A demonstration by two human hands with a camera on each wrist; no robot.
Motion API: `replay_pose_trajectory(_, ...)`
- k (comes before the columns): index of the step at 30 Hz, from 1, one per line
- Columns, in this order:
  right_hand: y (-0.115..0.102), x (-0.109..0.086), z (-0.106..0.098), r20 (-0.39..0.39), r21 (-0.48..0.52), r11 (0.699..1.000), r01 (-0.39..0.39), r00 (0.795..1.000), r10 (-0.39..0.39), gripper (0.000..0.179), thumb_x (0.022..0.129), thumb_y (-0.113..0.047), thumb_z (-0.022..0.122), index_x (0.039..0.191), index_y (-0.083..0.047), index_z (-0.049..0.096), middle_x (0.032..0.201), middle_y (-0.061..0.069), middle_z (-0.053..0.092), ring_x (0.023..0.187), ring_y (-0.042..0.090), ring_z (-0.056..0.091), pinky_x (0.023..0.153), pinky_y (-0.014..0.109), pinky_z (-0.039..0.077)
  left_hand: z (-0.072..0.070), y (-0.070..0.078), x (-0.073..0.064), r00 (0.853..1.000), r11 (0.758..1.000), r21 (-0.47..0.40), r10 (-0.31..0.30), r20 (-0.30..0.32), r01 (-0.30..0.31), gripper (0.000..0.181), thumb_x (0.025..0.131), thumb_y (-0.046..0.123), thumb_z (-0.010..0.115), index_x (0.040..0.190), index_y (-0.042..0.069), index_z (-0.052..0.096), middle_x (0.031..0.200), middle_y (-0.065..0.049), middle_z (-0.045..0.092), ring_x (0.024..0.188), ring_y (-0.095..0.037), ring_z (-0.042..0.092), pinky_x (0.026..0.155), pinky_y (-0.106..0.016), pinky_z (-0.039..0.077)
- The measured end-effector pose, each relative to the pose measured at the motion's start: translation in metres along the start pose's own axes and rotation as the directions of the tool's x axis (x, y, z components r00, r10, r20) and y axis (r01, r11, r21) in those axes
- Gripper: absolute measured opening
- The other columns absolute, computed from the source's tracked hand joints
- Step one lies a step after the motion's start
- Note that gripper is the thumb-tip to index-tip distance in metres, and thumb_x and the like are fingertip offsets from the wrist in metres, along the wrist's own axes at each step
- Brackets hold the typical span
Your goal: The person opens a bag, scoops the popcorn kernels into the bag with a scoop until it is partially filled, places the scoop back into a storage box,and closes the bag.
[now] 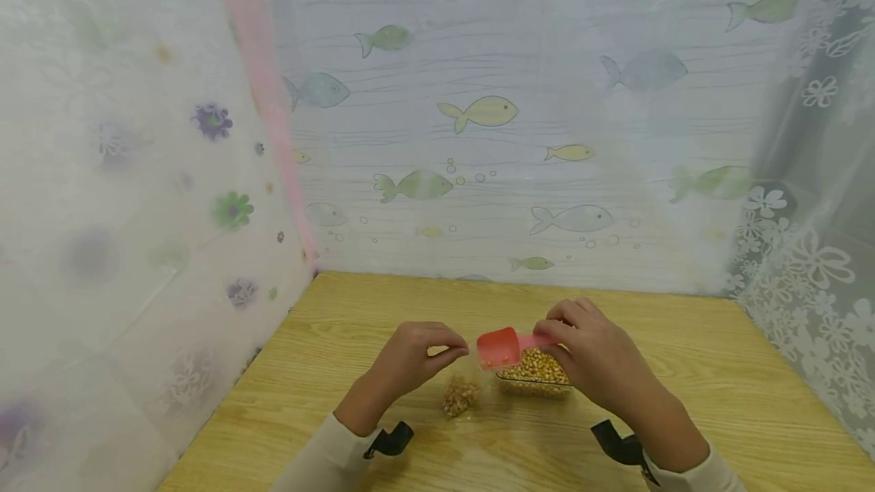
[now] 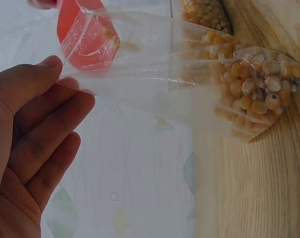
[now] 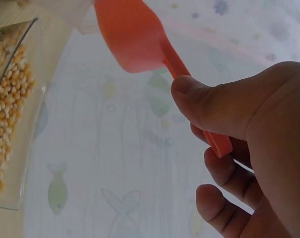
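Note:
My left hand (image 1: pixel 417 355) pinches the top edge of a clear plastic bag (image 2: pixel 140 74) between thumb and forefinger. Corn kernels (image 2: pixel 254 91) fill the bag's lower end, which rests on the table. By its handle my right hand (image 1: pixel 601 355) holds a pink-red scoop (image 1: pixel 499 348), its bowl tilted toward the bag's mouth. A few kernels lie in the scoop, near its lip. In the left wrist view the scoop's bowl (image 2: pixel 88 37) overlaps the bag's opening. The right wrist view shows thumb and fingers closed round the scoop's handle (image 3: pixel 175 62).
Behind the scoop stands a clear glass container (image 1: pixel 536 387) of corn kernels, just right of the bag. Both stand on a wood-grain table (image 1: pixel 355 298). A fish-print curtain (image 1: pixel 506 196) hangs along the back edge, with flowered sheets (image 1: pixel 137 249) at the sides.

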State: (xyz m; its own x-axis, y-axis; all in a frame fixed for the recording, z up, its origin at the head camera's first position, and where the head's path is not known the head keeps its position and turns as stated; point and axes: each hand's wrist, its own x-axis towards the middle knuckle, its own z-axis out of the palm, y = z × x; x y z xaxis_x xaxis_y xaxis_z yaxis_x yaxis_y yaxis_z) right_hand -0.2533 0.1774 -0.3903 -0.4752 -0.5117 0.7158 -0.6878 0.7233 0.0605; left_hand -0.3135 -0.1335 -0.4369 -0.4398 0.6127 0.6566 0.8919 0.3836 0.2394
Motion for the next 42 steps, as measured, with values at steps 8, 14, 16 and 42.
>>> replay_pose_trajectory(8,-0.002,0.001,-0.001,-0.012,-0.007,1.000,0.012,1.000,-0.012,0.028,0.074,-0.010,0.093,0.095,-0.019,0.077,0.097,-0.008,0.061,0.088,0.012,0.052,0.065,0.026,0.051,-0.001,-0.001,-0.001,1.000,1.000,-0.009,-0.006,-0.009,0.006,0.010,0.094,0.016,0.078,0.103,0.018,0.082,0.097,0.007,0.079,0.089,-0.002,0.073,0.077,-0.019,0.059)
replay_pose_trajectory(14,-0.003,0.001,-0.001,-0.002,-0.008,1.000,0.014,1.000,-0.014,0.028,0.074,-0.015,0.094,0.094,-0.021,0.076,0.097,-0.009,0.062,0.088,0.011,0.053,0.064,0.026,0.052,-0.001,-0.002,-0.002,1.000,1.000,0.000,-0.001,-0.024,0.001,0.010,0.093,0.016,0.079,0.102,0.019,0.081,0.096,0.007,0.079,0.088,-0.002,0.073,0.079,-0.015,0.057)
replay_pose_trajectory(16,-0.003,0.001,-0.001,-0.003,-0.009,1.000,0.011,1.000,-0.012,0.028,0.074,-0.015,0.094,0.094,-0.020,0.076,0.097,-0.008,0.063,0.089,0.011,0.053,0.064,0.026,0.053,-0.001,-0.002,-0.002,1.000,1.000,-0.001,-0.002,-0.025,0.002,0.010,0.093,0.016,0.079,0.102,0.019,0.081,0.096,0.007,0.079,0.088,-0.002,0.073,0.078,-0.015,0.057)
replay_pose_trajectory(42,0.019,-0.009,-0.006,0.054,-0.038,0.996,-0.078,0.995,0.080,0.026,0.074,-0.017,0.094,0.095,-0.019,0.078,0.097,-0.008,0.066,0.088,0.012,0.058,0.066,0.030,0.056,-0.004,-0.006,-0.002,0.996,0.995,0.079,-0.053,-0.072,0.059,0.005,0.094,0.018,0.078,0.098,0.020,0.081,0.094,0.007,0.078,0.085,-0.003,0.072,0.074,-0.026,0.061)
